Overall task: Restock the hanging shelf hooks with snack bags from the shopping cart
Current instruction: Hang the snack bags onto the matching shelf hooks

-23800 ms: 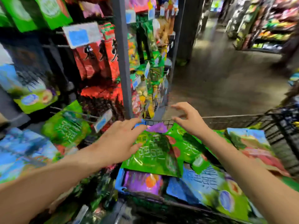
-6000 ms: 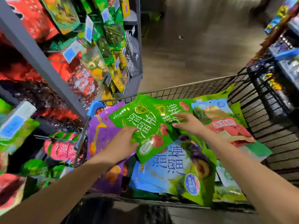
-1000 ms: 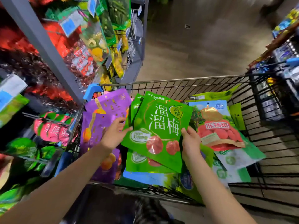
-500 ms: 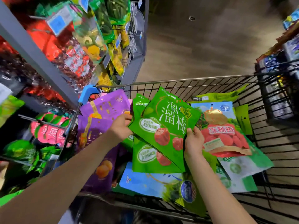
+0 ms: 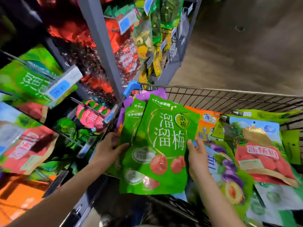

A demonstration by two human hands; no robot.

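Shop aisle w/ brown floor (image 5: pixel 246 54) at the back; a shopping cart (image 5: pixel 229 93) stood tight against a hanging shelf on the left.

Nearest, both forearms came in from the btm of view. The left hand (image 5: pixel 108 149) gripped the left edge of a fanned stack of green snack bags (image 5: pixel 164 145), thumb across the front, the other fingers hidden behind. The right hand (image 5: pixel 196 154) held the right edge the same way: thumb on the front, fingers (image 5: pixel 199 141) curled round the back. So both hands were grasping the stack. At least 3 bags showed, the front one w/ white lettering & red fruit. The stack stood roughly upright over the cart's near-left part, above the other pkgs; couldn't tell if its btm edge touched anything.

Just right of the stack a plum bag (image 5: pixel 229 174) lay flat in the cart, and beyond it a red-and-blue bag (image 5: pixel 260 153). Orange bags (image 5: pixel 206 118) sat just behind the stack's right side. Purple bags (image 5: pixel 157 94) poked out behind its top, near the cart's blue corner (image 5: pixel 132 86).

Left of the cart, pink bags (image 5: pixel 90 115) hung on a shelf hook just beside the cart's edge. Further left, blurred green hanging bags (image 5: pixel 27 79) sat on a hook (image 5: pixel 32 68) w/ a price tag (image 5: pixel 64 87) at its end.

Further back a grey shelf post (image 5: pixel 101 46) rose behind the blue corner, red & yellow-green pkgs hanging either side.
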